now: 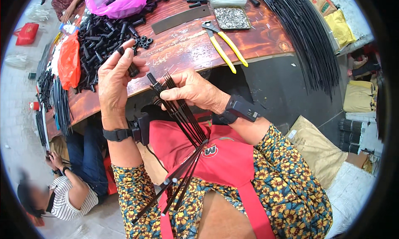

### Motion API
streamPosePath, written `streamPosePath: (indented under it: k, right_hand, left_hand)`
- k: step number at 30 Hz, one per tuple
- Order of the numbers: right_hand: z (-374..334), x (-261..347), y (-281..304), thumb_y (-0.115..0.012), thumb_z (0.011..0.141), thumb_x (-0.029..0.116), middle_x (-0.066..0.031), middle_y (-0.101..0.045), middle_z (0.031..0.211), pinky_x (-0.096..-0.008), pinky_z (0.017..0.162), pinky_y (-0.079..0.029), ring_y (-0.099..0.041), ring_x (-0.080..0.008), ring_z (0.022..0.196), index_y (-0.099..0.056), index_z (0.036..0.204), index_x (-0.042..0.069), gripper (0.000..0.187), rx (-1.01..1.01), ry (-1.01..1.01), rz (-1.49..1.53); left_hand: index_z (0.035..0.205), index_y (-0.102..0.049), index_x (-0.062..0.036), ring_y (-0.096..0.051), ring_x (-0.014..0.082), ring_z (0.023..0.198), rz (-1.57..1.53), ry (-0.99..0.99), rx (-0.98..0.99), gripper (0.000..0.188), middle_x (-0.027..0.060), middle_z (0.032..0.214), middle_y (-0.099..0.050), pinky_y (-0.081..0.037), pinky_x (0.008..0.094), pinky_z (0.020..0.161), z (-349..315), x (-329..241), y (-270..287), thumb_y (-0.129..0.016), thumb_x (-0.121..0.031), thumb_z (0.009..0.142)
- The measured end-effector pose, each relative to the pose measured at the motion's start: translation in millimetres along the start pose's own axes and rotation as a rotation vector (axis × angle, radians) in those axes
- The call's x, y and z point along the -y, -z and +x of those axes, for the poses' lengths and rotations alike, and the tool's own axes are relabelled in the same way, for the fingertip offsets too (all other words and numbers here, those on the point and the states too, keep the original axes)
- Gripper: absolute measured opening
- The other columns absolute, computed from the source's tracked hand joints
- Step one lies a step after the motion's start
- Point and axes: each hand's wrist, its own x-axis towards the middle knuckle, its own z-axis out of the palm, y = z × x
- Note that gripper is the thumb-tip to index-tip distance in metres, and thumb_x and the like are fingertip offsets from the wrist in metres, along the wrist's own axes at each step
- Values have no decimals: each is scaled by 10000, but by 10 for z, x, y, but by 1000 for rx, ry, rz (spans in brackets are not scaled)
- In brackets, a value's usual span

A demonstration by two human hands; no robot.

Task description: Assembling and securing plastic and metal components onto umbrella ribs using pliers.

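Item one: a bundle of thin black rods (192, 130), held slantwise over the red apron (237, 166), drawn in at a narrow waist with loose ends fanned below. Judged light and springy, smooth enough to slide, its thin rods liable to bend; best gripped near the upper end, where the right hand (193, 89) pinched it between thumb and fingers.

Item two: a short black cylinder (133, 70), apparently rigid and light, in the curled fingers of the left hand (114, 79), just above the bundle's tip.

Beyond, on the wooden surface (178, 47): a heap of black cylindrical pieces (93, 45); a pink bag (118, 5); an orange-red bag (68, 62); a flat metal strip (181, 19); yellow-handled pliers (220, 52); long black rods (305, 35), overhanging the edge.
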Motion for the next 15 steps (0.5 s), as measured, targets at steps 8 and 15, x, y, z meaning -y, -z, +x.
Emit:
streamPosePath:
  k: [8, 15]
  right_hand:
    - [-45, 13, 39, -703, 847, 149, -22, -672, 742, -201, 535, -447, -595, -62, 604, -665, 1014, 25, 212, 4, 33, -20]
    - [-152, 61, 39, -671, 868, 98, -46, -675, 904, -235, 692, -524, -636, -100, 740, -608, 1190, -7, 344, 36, 45, -38]
  left_hand:
    - [1187, -574, 15, -678, 207, 854, 76, 39, 122, 299, 124, 955, -678, -555, 305, 731, 193, 0, -106, -585, -145, 935]
    - [1239, -577, 11, -589, 84, 741, 267, -15, 289, 416, 11, 828, -625, -491, 234, 711, 483, 239, -87, -640, 10, 829]
